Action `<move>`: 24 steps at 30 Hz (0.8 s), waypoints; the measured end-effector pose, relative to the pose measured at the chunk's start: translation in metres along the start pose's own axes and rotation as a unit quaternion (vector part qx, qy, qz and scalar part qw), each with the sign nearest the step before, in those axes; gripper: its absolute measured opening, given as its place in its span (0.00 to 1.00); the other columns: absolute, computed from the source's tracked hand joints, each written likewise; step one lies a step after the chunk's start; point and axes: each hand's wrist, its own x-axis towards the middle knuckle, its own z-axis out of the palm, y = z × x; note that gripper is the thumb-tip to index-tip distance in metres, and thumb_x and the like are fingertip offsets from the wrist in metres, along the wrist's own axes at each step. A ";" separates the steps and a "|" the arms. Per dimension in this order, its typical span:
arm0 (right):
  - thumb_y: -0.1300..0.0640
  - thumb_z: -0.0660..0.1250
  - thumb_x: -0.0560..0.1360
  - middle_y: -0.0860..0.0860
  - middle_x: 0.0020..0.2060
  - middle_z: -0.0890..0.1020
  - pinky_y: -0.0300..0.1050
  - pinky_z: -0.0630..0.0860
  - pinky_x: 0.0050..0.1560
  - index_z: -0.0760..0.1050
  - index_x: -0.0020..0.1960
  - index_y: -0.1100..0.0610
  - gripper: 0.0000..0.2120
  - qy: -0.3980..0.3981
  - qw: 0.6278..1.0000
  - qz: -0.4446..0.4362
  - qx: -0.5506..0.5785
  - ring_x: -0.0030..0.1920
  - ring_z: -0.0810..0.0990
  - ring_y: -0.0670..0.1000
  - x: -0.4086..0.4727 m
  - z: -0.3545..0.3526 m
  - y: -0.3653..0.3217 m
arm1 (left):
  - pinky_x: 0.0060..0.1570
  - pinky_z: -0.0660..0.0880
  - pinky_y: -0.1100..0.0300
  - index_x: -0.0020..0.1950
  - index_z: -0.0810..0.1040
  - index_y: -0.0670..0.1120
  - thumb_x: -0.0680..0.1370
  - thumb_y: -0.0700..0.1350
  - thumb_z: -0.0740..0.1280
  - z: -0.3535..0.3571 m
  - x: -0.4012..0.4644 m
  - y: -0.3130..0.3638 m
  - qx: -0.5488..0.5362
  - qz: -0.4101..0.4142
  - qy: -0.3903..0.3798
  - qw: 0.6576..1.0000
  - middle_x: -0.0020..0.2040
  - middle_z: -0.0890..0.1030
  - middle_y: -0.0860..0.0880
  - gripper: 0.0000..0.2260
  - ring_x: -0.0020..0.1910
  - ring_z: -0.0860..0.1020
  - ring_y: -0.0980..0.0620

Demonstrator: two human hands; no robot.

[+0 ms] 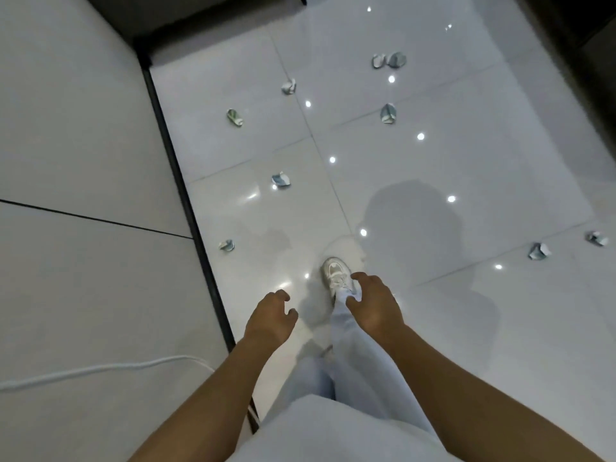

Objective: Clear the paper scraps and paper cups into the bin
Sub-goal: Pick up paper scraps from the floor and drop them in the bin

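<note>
Both hands hang loose (bin unseen) above blurry crumpled cups.

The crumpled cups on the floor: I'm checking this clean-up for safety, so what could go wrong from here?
1. The crumpled cups lie scattered; the far-right one near the frame edge could be missed.
2. The glossy floor reflects bright spots and may be slippery as the shoe steps forward.
3. No bin is in view, and the left hand and right hand hold nothing, so carrying several cups risks drops.
</note>
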 end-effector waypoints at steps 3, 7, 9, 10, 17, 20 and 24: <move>0.53 0.63 0.77 0.55 0.62 0.73 0.50 0.73 0.60 0.66 0.71 0.52 0.22 -0.023 0.999 -0.017 -0.030 0.61 0.73 0.57 0.039 -0.012 -0.025 | 0.58 0.71 0.57 0.66 0.70 0.45 0.79 0.47 0.61 -0.021 0.024 -0.001 -0.021 -0.024 0.004 0.999 0.63 0.73 0.46 0.16 0.60 0.74 0.49; 0.55 0.62 0.76 0.55 0.61 0.74 0.51 0.75 0.57 0.68 0.68 0.53 0.20 -0.055 0.992 -0.049 -0.099 0.58 0.75 0.57 0.082 -0.022 -0.054 | 0.55 0.70 0.59 0.66 0.70 0.45 0.79 0.47 0.62 -0.047 0.055 -0.009 -0.053 -0.056 0.014 0.997 0.63 0.73 0.46 0.17 0.59 0.74 0.49; 0.55 0.62 0.76 0.56 0.62 0.73 0.52 0.74 0.58 0.67 0.69 0.53 0.21 -0.073 0.987 -0.059 -0.133 0.59 0.74 0.58 0.101 -0.023 -0.069 | 0.53 0.69 0.60 0.66 0.70 0.45 0.78 0.47 0.62 -0.059 0.068 -0.016 -0.070 -0.069 0.018 0.995 0.63 0.73 0.46 0.17 0.59 0.74 0.49; 0.55 0.62 0.76 0.56 0.63 0.73 0.52 0.74 0.59 0.67 0.70 0.53 0.22 -0.079 0.984 -0.062 -0.146 0.60 0.74 0.58 0.109 -0.022 -0.077 | 0.53 0.69 0.60 0.66 0.71 0.45 0.78 0.47 0.63 -0.064 0.075 -0.020 -0.079 -0.074 0.020 0.994 0.63 0.74 0.46 0.17 0.59 0.74 0.49; 0.57 0.61 0.78 0.55 0.66 0.71 0.51 0.73 0.60 0.63 0.73 0.53 0.24 -0.111 0.964 -0.084 -0.226 0.62 0.72 0.58 0.154 -0.006 -0.132 | 0.53 0.68 0.59 0.65 0.71 0.43 0.78 0.47 0.63 -0.092 0.115 -0.058 -0.106 -0.081 0.005 0.991 0.62 0.74 0.45 0.18 0.60 0.73 0.47; 0.57 0.61 0.78 0.55 0.66 0.71 0.50 0.74 0.58 0.63 0.73 0.53 0.24 -0.110 0.953 -0.096 -0.267 0.62 0.72 0.58 0.167 0.006 -0.160 | 0.51 0.68 0.60 0.66 0.71 0.44 0.78 0.47 0.63 -0.107 0.130 -0.079 -0.095 -0.074 -0.008 0.993 0.62 0.74 0.45 0.18 0.60 0.73 0.47; 0.57 0.60 0.78 0.54 0.66 0.71 0.50 0.74 0.58 0.63 0.73 0.52 0.24 -0.125 0.939 -0.118 -0.297 0.62 0.72 0.57 0.190 0.034 -0.202 | 0.54 0.71 0.57 0.67 0.70 0.45 0.78 0.48 0.62 -0.129 0.155 -0.114 -0.088 -0.088 -0.007 0.992 0.63 0.73 0.45 0.18 0.61 0.73 0.47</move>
